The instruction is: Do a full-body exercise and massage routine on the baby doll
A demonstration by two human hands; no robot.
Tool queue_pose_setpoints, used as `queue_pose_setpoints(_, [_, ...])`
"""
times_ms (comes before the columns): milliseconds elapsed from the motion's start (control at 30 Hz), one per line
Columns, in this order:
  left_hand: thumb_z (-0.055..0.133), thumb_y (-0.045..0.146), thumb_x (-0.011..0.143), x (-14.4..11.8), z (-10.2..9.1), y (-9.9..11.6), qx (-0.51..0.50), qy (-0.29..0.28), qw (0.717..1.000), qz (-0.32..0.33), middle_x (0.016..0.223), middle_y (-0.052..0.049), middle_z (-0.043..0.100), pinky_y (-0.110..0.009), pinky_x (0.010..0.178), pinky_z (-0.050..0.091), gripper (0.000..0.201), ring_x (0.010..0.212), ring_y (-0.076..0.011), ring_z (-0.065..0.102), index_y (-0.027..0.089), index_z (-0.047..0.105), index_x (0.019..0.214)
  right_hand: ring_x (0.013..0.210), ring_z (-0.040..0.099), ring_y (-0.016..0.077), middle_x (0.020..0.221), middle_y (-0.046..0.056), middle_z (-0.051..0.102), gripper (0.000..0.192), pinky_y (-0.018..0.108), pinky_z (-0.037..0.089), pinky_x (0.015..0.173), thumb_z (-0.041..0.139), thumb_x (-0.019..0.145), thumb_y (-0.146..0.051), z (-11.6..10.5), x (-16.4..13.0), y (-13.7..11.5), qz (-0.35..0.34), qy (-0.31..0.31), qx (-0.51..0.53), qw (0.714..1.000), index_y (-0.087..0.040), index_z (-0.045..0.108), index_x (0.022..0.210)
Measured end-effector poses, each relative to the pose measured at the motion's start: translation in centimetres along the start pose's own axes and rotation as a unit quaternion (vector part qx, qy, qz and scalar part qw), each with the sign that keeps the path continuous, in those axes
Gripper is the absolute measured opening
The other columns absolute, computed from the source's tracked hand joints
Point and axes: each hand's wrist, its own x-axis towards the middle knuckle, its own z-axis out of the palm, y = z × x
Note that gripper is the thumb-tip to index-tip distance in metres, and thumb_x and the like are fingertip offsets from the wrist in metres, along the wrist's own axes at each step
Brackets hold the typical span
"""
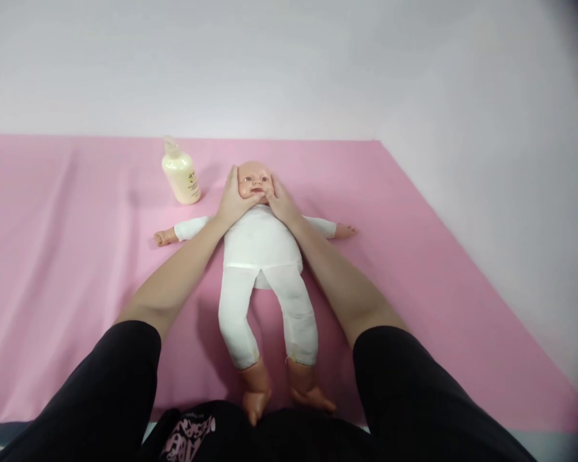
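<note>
From the head view we see a baby doll [262, 247] lying on its back in the middle of a pink sheet [77, 269], arms spread out to the sides and feet toward us. Our left hand [232, 200] cups the side of the doll's face, thumb reaching across under the chin. Our right hand [282, 202] presses the other cheek, with its fingers [270, 190] close by the mouth. Both hands lie curled lightly around the head rather than clamped on it, so they touch it without lifting it.

We judge the head to be hard moulded plastic, smooth and a little slippery. The white cloth body looks soft, stuffed and light, likely to flop if raised. The torso or the back of the head would give the surest hold.

A cream lotion bottle [180, 173] stands near the doll's head, apart from it, on our left. Black sleeves [404, 385] cover our upper arms.
</note>
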Motion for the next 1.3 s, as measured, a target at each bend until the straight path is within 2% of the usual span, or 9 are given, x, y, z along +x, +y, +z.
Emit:
queue_pose_setpoints(133, [0.092,0.066,0.059,-0.1,-0.6,-0.5,-0.016,-0.033,0.999,-0.013,0.175,-0.023,0.015,-0.053,0.135,0.011,0.138,0.164,-0.0417,0.011,0.016,0.020,0.165,0.154,0.043,0.0324,0.162,0.013,0.049,0.104,0.049,0.030,0.133,0.065,0.079,-0.080,-0.2,0.0,-0.1,0.018,-0.024,0.016,0.999,-0.020,0.038,0.159])
queue_pose_setpoints(233, [0.091,0.070,0.059,-0.1,-1.0,-0.5,-0.020,-0.046,0.999,-0.018,0.175,-0.022,0.013,-0.054,0.135,0.009,0.141,0.164,-0.0410,0.009,0.016,0.018,0.166,0.154,0.042,0.0324,0.164,0.012,0.047,0.104,0.050,0.029,0.133,0.072,0.078,-0.072,-0.3,-0.1,-0.3,0.028,-0.032,0.028,0.999,-0.023,0.034,0.161])
queue_pose_setpoints(400, [0.084,0.076,0.066,-0.2,-1.1,-0.2,-0.028,-0.052,0.998,-0.027,0.176,-0.020,0.012,-0.050,0.136,0.008,0.134,0.165,-0.0388,0.006,0.016,0.018,0.167,0.159,0.034,0.0299,0.171,0.007,0.035,0.108,0.053,0.023,0.135,0.068,0.080,-0.073,-0.4,-0.2,-0.2,0.047,-0.051,0.027,0.997,-0.028,0.020,0.166])
queue_pose_setpoints(533, [0.079,0.079,0.071,-0.1,-0.9,-0.4,-0.041,-0.043,0.998,-0.018,0.177,-0.017,0.013,-0.050,0.136,0.007,0.125,0.165,-0.0371,0.009,0.022,0.021,0.166,0.163,0.025,0.0285,0.175,0.008,0.025,0.118,0.050,0.019,0.136,0.061,0.079,-0.082,-0.4,0.0,0.4,0.049,-0.053,0.011,0.997,-0.024,0.011,0.168])
queue_pose_setpoints(633, [0.077,0.080,0.072,0.0,-0.9,-0.6,-0.035,-0.037,0.999,-0.019,0.176,-0.018,0.015,-0.051,0.135,0.007,0.123,0.165,-0.0371,0.010,0.021,0.023,0.166,0.165,0.019,0.0284,0.177,0.007,0.020,0.124,0.048,0.015,0.137,0.057,0.077,-0.089,-0.2,0.1,0.5,0.049,-0.043,-0.005,0.998,-0.022,0.009,0.169])
queue_pose_setpoints(767, [0.074,0.082,0.073,0.1,-0.9,-0.7,-0.020,-0.030,0.999,-0.015,0.176,-0.017,0.016,-0.051,0.135,0.006,0.122,0.165,-0.0361,0.011,0.021,0.024,0.165,0.165,0.018,0.0271,0.176,0.009,0.021,0.124,0.045,0.014,0.137,0.049,0.077,-0.095,-0.2,0.0,0.1,0.039,-0.035,-0.017,0.999,-0.019,0.013,0.169])
queue_pose_setpoints(1000, [0.057,0.084,0.086,-0.3,-0.7,-0.5,-0.026,-0.025,0.999,-0.008,0.177,-0.012,0.016,-0.046,0.136,0.004,0.103,0.165,-0.0305,0.010,0.025,0.026,0.165,0.164,0.022,0.0239,0.175,0.009,0.026,0.120,0.041,0.014,0.137,0.033,0.080,-0.099,-0.2,-0.2,-0.4,0.044,-0.016,-0.021,0.999,-0.019,0.020,0.168])
queue_pose_setpoints(1167, [0.041,0.092,0.087,-0.1,-0.6,-1.0,-0.031,-0.007,0.999,-0.007,0.176,-0.013,0.022,-0.042,0.136,0.007,0.105,0.165,-0.0275,0.014,0.020,0.033,0.163,0.159,0.036,0.0224,0.166,0.004,0.045,0.102,0.040,0.024,0.135,0.018,0.090,-0.091,0.1,-0.3,-0.5,0.025,0.020,0.017,0.999,-0.024,0.034,0.165])
queue_pose_setpoints(1300, [0.030,0.091,0.091,0.2,-0.6,-1.3,-0.039,0.018,0.999,-0.004,0.173,-0.011,0.031,-0.040,0.136,0.010,0.097,0.164,-0.0252,0.020,0.022,0.042,0.158,0.153,0.046,0.0261,0.160,0.005,0.054,0.098,0.045,0.036,0.131,0.018,0.093,-0.088,0.2,-0.2,-0.3,0.052,0.034,0.032,0.998,-0.024,0.039,0.164])
